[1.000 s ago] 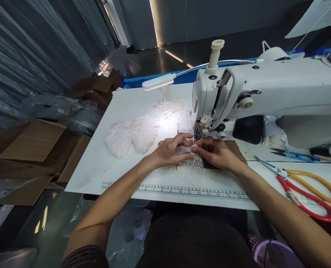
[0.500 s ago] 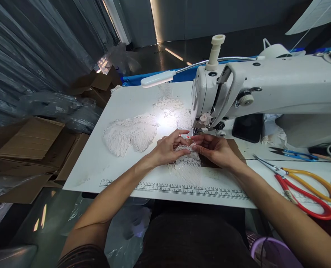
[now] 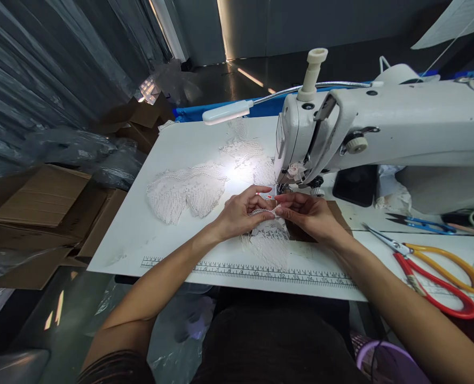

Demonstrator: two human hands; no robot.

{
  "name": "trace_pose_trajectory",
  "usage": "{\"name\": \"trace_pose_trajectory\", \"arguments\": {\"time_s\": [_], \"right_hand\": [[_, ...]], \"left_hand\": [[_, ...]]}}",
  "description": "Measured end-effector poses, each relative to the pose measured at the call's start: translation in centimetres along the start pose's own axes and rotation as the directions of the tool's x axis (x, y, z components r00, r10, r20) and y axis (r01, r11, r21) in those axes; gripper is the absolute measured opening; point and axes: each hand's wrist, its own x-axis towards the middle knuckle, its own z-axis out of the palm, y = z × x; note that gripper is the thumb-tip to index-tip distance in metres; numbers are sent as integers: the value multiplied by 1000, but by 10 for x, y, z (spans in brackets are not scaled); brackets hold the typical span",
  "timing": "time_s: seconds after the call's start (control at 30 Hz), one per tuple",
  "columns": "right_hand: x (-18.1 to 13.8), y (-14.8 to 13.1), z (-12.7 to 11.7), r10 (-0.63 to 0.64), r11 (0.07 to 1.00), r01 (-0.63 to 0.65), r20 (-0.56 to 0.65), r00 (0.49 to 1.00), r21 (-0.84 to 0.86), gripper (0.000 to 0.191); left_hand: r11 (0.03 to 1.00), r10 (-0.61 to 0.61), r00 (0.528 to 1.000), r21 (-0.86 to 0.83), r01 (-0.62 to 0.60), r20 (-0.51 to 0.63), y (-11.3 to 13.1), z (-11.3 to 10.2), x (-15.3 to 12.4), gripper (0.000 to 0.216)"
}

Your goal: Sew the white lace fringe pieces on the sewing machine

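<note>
A white lace piece (image 3: 268,234) lies on the white table (image 3: 173,154) just in front of the sewing machine (image 3: 381,133). My left hand (image 3: 241,212) pinches its top edge from the left, fingers closed on the lace. From the right, my right hand (image 3: 309,214) pinches the same edge. Both sets of fingertips meet close below the machine's presser foot (image 3: 281,190). The rest of the lace hangs toward me over the ruler strip (image 3: 253,272).
More white lace (image 3: 187,191) lies left of the machine under a gooseneck lamp (image 3: 227,112). Red-and-yellow scissors (image 3: 437,269) and small blue snips (image 3: 419,221) lie to the right. Cardboard boxes (image 3: 45,213) are stacked left of the table. A purple bin (image 3: 385,365) stands below.
Both hands have slid the lace's top edge a little farther toward the presser foot. The grip on the lace is unchanged.
</note>
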Motion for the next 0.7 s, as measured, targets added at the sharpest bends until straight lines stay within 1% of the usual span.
{"name": "trace_pose_trajectory", "arguments": {"time_s": [0.2,0.3,0.4,0.47,0.5,0.53,0.57,0.6,0.63,0.67,0.7], "right_hand": [[-1,-1,0,2,1000,-2,6,1000,-24,33],[0,1,0,-6,1000,6,17,1000,-14,34],[0,3,-1,-40,999,41,49,998,-17,37],[-3,1,-3,-80,992,85,53,995,-89,37],[-5,-1,-4,-118,976,126,56,991,-175,35],[-7,-4,-6,-176,937,190,74,982,-293,32],[-10,-8,-8,-247,862,273,117,962,-427,30],[-12,-11,-10,-315,750,367,190,930,-550,29],[-15,-13,-12,-365,618,458,283,887,-638,29],[-17,-14,-14,-390,495,534,375,841,-685,30],[-18,-13,-16,-392,401,587,447,804,-704,31]], "left_hand": [[999,44,999,-30,-45,-27,1,1,1,56],[998,3,998,-68,-7,-60,3,4,1,53],[993,-52,995,-108,43,-79,5,6,0,48],[988,-93,992,-127,82,-81,5,5,1,48],[986,-114,990,-128,103,-85,5,3,3,48],[985,-137,987,-117,127,-89,4,1,5,49],[984,-160,983,-93,151,-91,2,-2,8,50],[983,-178,980,-55,174,-92,1,-5,13,51],[981,-192,977,-8,192,-93,0,-7,18,51],[977,-201,975,47,206,-92,-2,-10,24,50],[971,-203,975,107,212,-88,-3,-12,29,49]]}}
